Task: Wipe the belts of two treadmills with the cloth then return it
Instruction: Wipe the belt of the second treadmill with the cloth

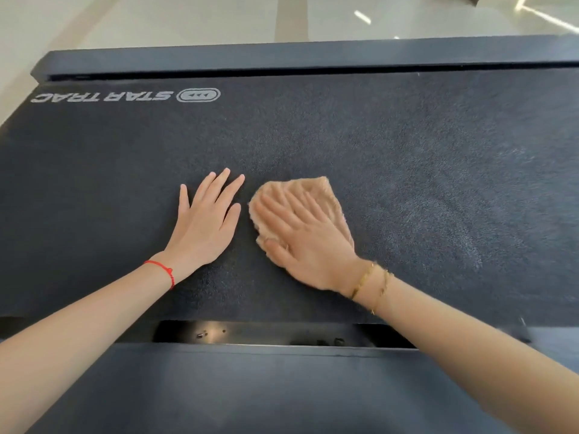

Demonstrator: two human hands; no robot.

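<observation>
Head view: the tan cloth [316,195] lies flat on the dark treadmill belt [407,145], near the belt's centre. The right hand [308,242] presses on the cloth with fingers straight and spread, palm down; its grip is apart, curled round nothing. The left hand [203,220] rests flat on the bare belt just beside the cloth, fingers straight, grip apart. A red string bracelet [161,272] circles the left wrist; gold bracelets [369,285] circle the right. White "STAR TRAC" lettering [103,97] sits on the belt's far left. A dark side rail [282,56] borders the far edge; pale floor [156,20] lies beyond.
</observation>
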